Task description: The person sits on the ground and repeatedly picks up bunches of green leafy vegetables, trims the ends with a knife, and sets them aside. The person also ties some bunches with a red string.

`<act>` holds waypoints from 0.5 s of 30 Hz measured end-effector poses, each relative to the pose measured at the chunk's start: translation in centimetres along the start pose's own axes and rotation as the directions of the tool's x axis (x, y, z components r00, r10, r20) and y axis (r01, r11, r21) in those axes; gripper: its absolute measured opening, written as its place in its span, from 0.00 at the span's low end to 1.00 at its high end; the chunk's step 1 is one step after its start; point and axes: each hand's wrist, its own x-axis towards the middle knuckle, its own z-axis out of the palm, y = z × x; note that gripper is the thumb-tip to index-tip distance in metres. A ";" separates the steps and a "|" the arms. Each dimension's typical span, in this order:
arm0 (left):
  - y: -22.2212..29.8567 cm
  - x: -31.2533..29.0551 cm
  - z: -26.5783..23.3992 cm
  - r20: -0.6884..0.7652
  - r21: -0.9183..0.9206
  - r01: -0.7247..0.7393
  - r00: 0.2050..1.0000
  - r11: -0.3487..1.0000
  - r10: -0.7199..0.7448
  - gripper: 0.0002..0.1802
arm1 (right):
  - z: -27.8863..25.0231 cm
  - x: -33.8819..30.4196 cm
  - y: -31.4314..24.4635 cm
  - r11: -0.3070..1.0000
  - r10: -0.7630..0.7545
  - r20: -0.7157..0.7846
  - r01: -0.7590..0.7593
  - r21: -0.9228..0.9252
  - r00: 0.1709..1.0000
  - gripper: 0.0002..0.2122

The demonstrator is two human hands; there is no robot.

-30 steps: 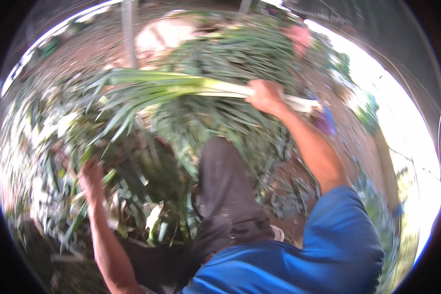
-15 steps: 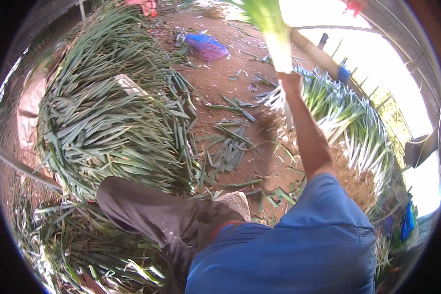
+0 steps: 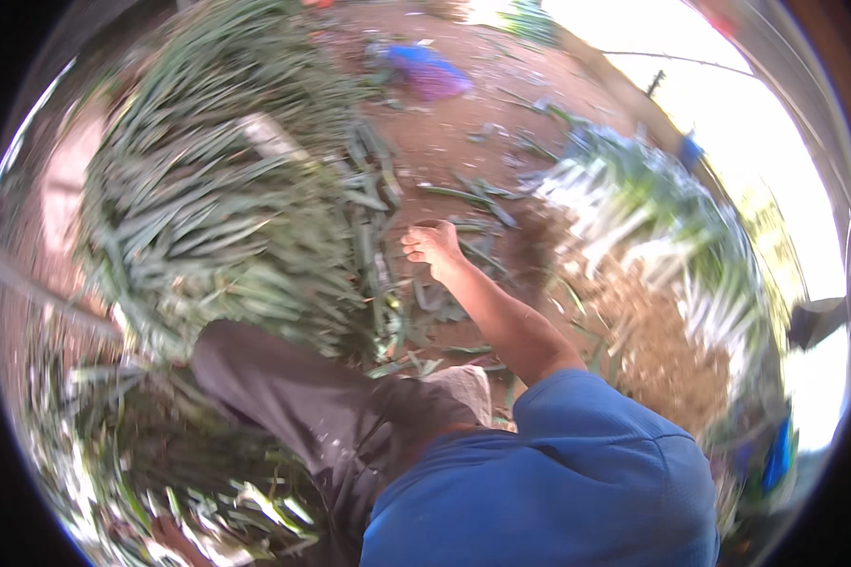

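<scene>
My right hand (image 3: 431,244) is over the strip of soil between two heaps, fingers loosely bent and slightly apart, with nothing visible in it. Beneath it lie cut green leaf pieces (image 3: 477,198). To its left spreads a large heap of long green leek leaves (image 3: 208,217). On its right, leeks with white stalks (image 3: 624,203) lie in a curved row, roots toward me. Low on the left, a small skin-toned shape, apparently my left hand (image 3: 172,537), shows among leek leaves; blur and leaves hide its fingers.
A blue and purple net bag (image 3: 430,74) lies on the soil farther ahead. More loose leaves (image 3: 113,425) cover the ground at lower left, beside my bent knee (image 3: 232,354). A pale beam (image 3: 624,90) runs along the right side. More green stalks (image 3: 529,21) lie at the far end.
My right hand has come back from far ahead toward me and to the left. The leek it held is out of the hand. The view has shifted slightly.
</scene>
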 end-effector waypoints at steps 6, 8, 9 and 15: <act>10.1 -3.5 0.3 0.001 0.226 0.080 0.997 0.971 -0.083 0.20 | 24.6 -7.4 -1.9 0.923 -0.023 0.789 0.316 -0.219 0.614 0.08; 11.4 -3.9 0.2 -0.065 0.158 0.018 0.998 0.987 -0.008 0.16 | 32.8 -11.2 -0.7 0.782 0.117 0.928 0.543 -0.306 0.354 0.09; 11.2 -4.3 -0.8 -0.130 0.144 0.035 0.991 0.989 -0.016 0.16 | 36.8 -12.7 1.9 0.723 0.256 0.932 0.589 -0.360 0.256 0.10; 15.7 -7.1 -2.7 -0.231 0.105 0.185 0.960 0.977 -0.157 0.16 | 48.6 -9.9 27.3 0.482 0.686 0.720 0.676 -0.558 0.105 0.05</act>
